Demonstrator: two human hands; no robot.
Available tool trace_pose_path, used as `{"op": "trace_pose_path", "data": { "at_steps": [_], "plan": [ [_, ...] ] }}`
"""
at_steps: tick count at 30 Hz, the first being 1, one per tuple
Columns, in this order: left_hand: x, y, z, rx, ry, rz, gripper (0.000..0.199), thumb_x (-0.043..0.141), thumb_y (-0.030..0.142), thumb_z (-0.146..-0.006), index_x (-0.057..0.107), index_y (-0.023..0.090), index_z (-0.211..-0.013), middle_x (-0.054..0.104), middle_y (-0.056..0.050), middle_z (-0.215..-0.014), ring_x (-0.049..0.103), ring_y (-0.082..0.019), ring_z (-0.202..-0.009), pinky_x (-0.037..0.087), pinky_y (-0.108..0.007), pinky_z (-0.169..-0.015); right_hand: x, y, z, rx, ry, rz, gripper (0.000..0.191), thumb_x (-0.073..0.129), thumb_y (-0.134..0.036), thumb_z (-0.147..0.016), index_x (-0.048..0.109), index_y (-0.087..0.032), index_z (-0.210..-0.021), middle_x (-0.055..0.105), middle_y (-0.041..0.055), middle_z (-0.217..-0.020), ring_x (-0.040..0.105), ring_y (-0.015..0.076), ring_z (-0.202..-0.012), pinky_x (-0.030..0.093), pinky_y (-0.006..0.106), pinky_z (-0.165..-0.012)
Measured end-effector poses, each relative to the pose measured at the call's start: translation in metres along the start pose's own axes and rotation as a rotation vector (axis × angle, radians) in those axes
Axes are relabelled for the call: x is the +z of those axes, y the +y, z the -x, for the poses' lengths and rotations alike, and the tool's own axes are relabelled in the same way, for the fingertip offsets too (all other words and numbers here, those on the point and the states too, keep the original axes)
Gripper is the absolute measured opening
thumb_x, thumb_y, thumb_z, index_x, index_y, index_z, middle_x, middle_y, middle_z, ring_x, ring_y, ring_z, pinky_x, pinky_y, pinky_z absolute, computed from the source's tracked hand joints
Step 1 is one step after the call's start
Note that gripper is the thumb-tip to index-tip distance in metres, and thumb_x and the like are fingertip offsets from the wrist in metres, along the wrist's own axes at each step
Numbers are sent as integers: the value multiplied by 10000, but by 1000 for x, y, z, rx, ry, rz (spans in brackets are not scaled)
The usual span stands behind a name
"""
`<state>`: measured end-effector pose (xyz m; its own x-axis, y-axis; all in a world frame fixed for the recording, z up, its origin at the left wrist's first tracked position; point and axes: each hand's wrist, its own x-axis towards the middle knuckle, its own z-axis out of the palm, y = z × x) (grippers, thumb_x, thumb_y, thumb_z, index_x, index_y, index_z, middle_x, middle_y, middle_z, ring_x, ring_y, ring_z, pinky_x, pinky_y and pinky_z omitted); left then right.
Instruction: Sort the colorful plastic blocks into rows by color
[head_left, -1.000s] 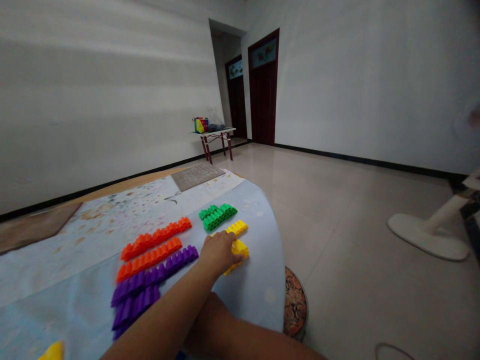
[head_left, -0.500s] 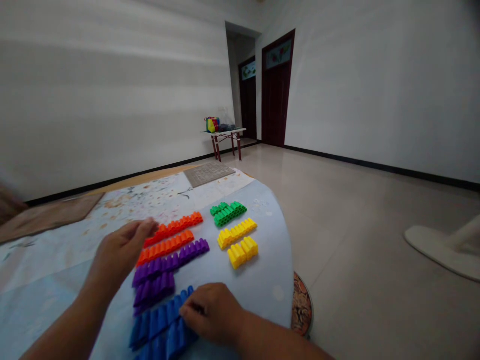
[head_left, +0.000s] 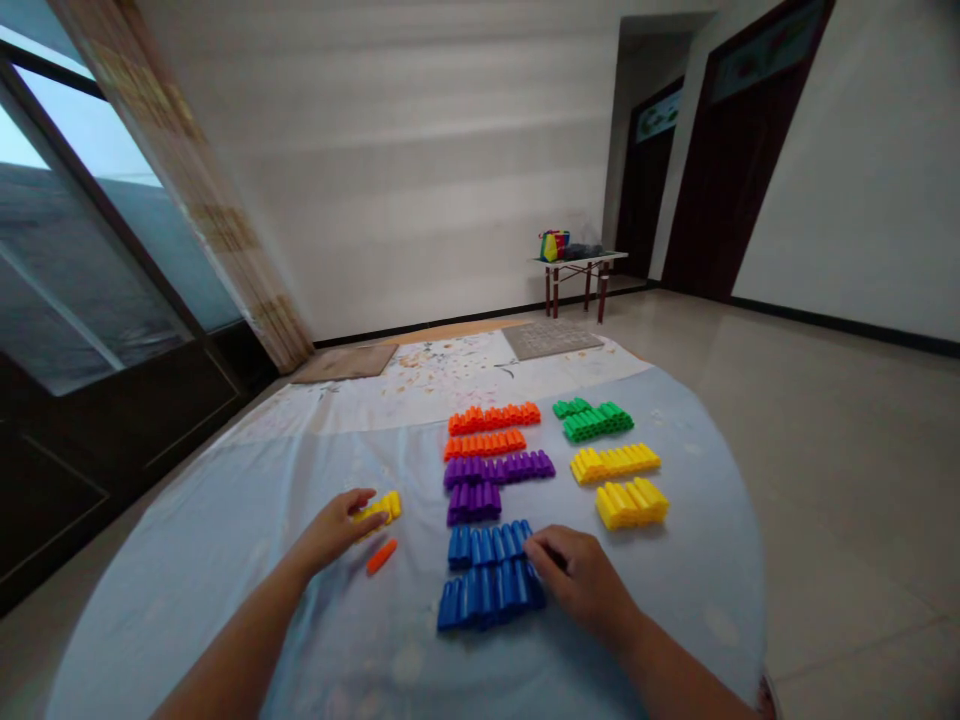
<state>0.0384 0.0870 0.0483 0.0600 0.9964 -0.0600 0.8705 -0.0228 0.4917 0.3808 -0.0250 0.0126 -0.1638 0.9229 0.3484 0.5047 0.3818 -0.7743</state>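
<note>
My left hand (head_left: 337, 528) is at a small group of yellow pieces (head_left: 393, 505), thumb and finger around part of it. A single orange piece (head_left: 382, 556) lies just below. My right hand (head_left: 574, 565) is curled with its fingertips at the right end of the blue rows (head_left: 487, 590). Purple rows (head_left: 472, 500) lie beyond the blue, and orange rows (head_left: 493, 418) beyond those. To the right are green pieces (head_left: 598, 421), a yellow row (head_left: 615, 462) and a thicker yellow block (head_left: 632, 503).
The round table wears a pale blue cloth (head_left: 187, 560). Two flat mats, a brown one (head_left: 346, 363) and a grey one (head_left: 551, 340), lie at its far side. A small table (head_left: 592, 262) with a colourful bag stands by the wall.
The view has turned left, bringing the window and curtain in. My left hand has moved from beside the orange rows to the yellow pieces at left. My right hand stays by the blue rows.
</note>
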Motion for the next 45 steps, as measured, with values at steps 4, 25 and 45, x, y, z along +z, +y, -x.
{"op": "trace_pose_path", "data": {
  "at_steps": [4,25,45],
  "plan": [
    [8,-3,0,10,-27,-116,618,572,512,-572,617,108,-1037,646,-131,-1053,596,-248,-979,434,-307,-889,1,3,1,17,-2,4,335,401,-375,-898,613,-169,-739,600,19,-665,535,125,-623,393,237,-597],
    [9,-28,-7,64,-70,-74,633,542,599,-599,583,209,-1096,686,-75,-976,632,-255,-877,491,-365,-816,-3,-6,-3,-4,42,37,307,421,-322,-891,588,-163,-689,555,-7,-614,495,93,-590,359,206,-586],
    [-6,-17,16,68,-147,-77,562,601,562,-564,648,219,-1006,665,-61,-1023,601,-261,-948,463,-359,-889,-6,-6,0,13,40,-26,289,439,-331,-889,622,-161,-744,607,14,-670,540,111,-637,391,219,-629]
  ]
}}
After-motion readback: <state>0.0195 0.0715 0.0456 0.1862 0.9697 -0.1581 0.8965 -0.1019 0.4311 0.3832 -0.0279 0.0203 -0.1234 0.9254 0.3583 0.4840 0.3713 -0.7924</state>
